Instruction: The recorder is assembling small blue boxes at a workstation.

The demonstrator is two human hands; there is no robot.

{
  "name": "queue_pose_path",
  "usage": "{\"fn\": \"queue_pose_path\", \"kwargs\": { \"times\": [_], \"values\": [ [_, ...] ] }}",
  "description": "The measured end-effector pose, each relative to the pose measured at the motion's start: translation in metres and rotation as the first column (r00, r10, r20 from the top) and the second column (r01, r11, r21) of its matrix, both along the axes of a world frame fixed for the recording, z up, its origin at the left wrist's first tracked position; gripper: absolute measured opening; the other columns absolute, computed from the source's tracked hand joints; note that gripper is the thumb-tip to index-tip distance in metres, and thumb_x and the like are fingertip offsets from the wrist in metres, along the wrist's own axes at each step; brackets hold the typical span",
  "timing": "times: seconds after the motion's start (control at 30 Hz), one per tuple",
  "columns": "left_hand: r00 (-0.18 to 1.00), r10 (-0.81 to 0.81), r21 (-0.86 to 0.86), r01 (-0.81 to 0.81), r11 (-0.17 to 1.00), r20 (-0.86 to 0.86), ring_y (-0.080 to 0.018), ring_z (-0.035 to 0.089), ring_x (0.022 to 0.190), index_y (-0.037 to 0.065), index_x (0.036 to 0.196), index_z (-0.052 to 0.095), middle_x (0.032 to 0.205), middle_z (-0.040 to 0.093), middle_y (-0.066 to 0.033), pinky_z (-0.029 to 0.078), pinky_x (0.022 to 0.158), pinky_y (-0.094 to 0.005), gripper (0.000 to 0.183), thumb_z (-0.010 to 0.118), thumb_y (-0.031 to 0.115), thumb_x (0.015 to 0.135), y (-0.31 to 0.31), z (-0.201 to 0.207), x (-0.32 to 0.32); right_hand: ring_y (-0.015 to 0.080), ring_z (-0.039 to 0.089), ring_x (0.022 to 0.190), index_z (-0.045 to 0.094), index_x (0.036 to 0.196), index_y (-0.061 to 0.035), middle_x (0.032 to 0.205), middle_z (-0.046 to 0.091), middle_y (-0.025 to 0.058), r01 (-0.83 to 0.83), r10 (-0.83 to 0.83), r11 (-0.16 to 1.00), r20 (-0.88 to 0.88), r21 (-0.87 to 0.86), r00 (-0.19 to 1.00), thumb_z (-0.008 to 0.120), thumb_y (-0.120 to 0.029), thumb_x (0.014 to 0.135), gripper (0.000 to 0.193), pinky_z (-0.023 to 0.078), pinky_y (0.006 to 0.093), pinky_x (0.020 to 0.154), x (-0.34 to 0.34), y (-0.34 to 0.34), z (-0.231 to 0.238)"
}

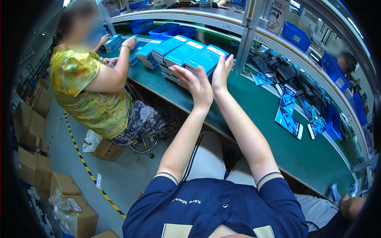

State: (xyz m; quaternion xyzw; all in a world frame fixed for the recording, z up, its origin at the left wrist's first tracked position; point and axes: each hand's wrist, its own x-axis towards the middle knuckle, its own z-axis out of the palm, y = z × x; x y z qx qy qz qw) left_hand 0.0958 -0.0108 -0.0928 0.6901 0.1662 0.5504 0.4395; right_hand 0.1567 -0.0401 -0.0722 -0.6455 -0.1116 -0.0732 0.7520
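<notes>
Several stacks of flat blue boxes with white ends stand side by side on the green bench, in front of me and slightly left. My left hand [197, 85], fingers stretched out, is at the near side of the rightmost stack [204, 58]. Along that stack's right side lies my right hand [222, 73], flat with its fingers extended. Both palms face the boxes, and neither hand is wrapped round one. Whether each palm presses on the cardboard I cannot tell. A neighbouring stack [183, 52] stands just left of it, and a lower stack [149, 53] is farther left.
At my left a seated co-worker [89, 83] handles similar boxes. Blue bins [180, 31] stand behind the stacks. Right of a metal post [247, 35] lie a heap of dark pouches [278, 65] and blue-and-white packages [287, 107]. Cartons [75, 212] stand on the floor, far left.
</notes>
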Motion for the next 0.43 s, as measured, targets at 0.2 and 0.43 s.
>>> {"fn": "queue_pose_path", "kwargs": {
  "times": [0.2,0.43],
  "values": [
    [0.942,0.218,-0.174,-0.177,0.969,0.254,-0.0384,0.023,0.145,-0.008,0.144,0.033,0.155,0.022,-0.0297,0.018,0.118,-0.0470,0.063,0.039,0.040,0.105,0.152,0.029,-0.003,0.0357,0.008,0.150,-0.007,0.156,-0.0044,0.162,0.000,0.0237,-0.154,0.248,0.901,-0.189,0.405,0.950,0.049,-0.069,0.091,0.108,0.015,0.0474,0.119,-0.011,-0.014,-0.015],
    [0.772,-0.607,-0.786,0.254,0.564,-0.187,-0.0304,0.045,0.132,0.010,0.143,0.044,0.140,0.053,-0.0124,0.021,0.112,-0.0465,0.083,0.035,0.074,0.090,0.258,0.028,0.033,0.0470,0.009,0.148,0.016,0.159,-0.0186,0.161,0.014,0.0239,-0.449,0.590,0.806,-0.578,0.384,0.564,0.028,-0.092,0.077,0.111,0.001,0.0767,0.105,-0.015,-0.032,0.030]
  ]
}}
